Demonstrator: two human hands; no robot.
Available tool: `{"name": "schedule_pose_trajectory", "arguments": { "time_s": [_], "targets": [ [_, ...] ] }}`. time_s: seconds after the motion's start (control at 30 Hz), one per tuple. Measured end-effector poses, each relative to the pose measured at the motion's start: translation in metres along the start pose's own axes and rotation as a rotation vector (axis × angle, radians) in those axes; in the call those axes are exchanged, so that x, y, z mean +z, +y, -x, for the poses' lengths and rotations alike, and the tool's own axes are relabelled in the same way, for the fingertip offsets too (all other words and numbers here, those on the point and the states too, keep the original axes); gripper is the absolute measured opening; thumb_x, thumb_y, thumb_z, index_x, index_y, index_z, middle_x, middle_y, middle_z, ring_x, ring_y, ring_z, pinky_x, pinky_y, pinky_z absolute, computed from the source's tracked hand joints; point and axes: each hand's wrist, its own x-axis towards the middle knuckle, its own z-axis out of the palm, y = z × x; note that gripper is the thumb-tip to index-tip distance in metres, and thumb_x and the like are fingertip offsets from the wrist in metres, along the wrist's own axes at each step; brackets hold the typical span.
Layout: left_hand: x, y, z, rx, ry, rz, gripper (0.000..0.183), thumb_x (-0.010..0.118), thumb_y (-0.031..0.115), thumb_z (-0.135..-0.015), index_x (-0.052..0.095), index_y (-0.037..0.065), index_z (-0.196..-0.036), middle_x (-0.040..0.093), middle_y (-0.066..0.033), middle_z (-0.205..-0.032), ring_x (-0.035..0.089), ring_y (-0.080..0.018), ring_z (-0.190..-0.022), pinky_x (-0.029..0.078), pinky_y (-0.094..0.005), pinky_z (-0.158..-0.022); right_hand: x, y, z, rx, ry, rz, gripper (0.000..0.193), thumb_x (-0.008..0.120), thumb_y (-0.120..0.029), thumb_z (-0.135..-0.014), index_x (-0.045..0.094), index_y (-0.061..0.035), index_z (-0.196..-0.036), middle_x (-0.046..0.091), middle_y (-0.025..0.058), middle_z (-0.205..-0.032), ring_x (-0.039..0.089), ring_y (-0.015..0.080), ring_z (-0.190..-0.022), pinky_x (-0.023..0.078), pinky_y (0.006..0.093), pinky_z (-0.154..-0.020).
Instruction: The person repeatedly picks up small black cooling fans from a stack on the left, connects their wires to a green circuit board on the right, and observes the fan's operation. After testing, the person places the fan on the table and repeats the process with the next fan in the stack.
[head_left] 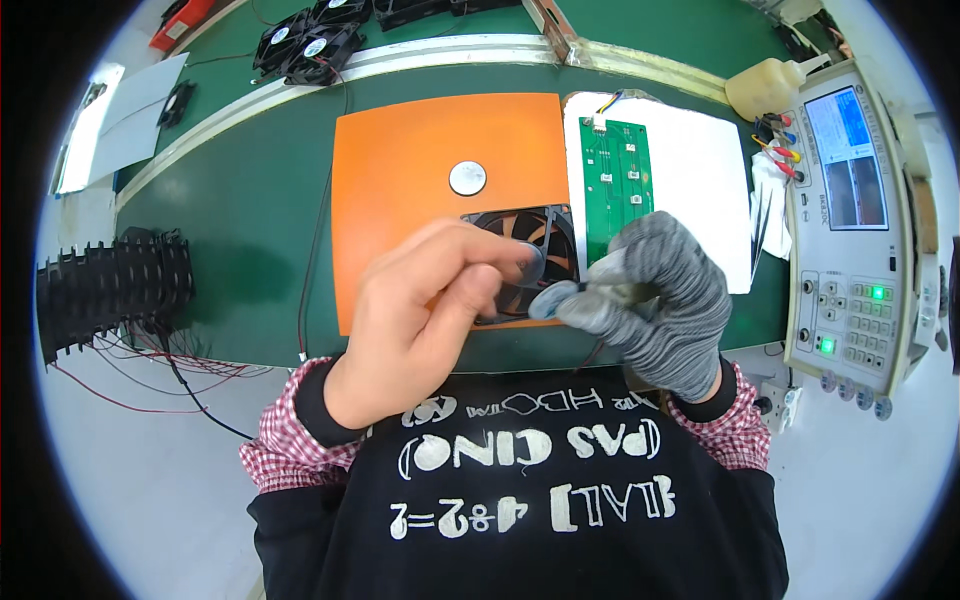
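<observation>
A thin, round grey label (pixel 534 264) is at the fingertips of my bare left hand (pixel 410 310); the index finger is bent over it and the thumb is a little apart. My right hand (pixel 665 305), in a grey striped glove, pinches a small round blue-grey disc (pixel 551 300) between thumb and finger, close to the label. Beneath both hands lies a square black cooling fan (pixel 558 222), partly hidden by them. It rests on the lower right of an orange mat (pixel 400 150). A round white disc (pixel 468 178) lies on that mat beyond my left hand.
A green circuit board (pixel 620 150) lies on a white sheet (pixel 705 180) to the right. Beyond it are a bench instrument with a screen (pixel 845 160) and a yellowish bottle (pixel 765 90). Black fans (pixel 315 45) sit at the back; a stack of black frames (pixel 115 290) stands left, with trailing wires.
</observation>
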Motion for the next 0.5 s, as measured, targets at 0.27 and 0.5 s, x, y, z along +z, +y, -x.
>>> {"name": "schedule_pose_trajectory", "arguments": {
  "time_s": [0.27, 0.5],
  "targets": [
    [0.009, 0.0, -0.006, -0.211, 0.014, 0.105, 0.007, 0.069, 0.001, -0.086, 0.063, 0.001, -0.089, 0.061, -0.0019, -0.087, 0.055, -0.0114, -0.077, 0.045, -0.0247, -0.075, 0.005, -0.006, 0.004, -0.064, 0.003, 0.271, 0.033, 0.085, -0.033, -0.073, 0.065, -0.0086, -0.083, 0.06, 0.0055, -0.078, 0.063, 0.0212, -0.061, 0.052, 0.0331, -0.054],
    [0.001, -0.008, -0.041, 0.19, 0.001, -0.537, 0.021, 0.077, -0.002, -0.066, 0.058, 0.004, -0.073, 0.054, -0.0063, -0.095, 0.052, -0.0252, -0.091, 0.039, -0.0345, -0.088, 0.014, 0.006, 0.015, -0.049, -0.128, 0.175, 0.029, 0.082, -0.034, -0.074, 0.067, -0.0101, -0.082, 0.06, 0.0069, -0.08, 0.064, 0.0228, -0.064, 0.05, 0.0352, -0.053]
  ]
}}
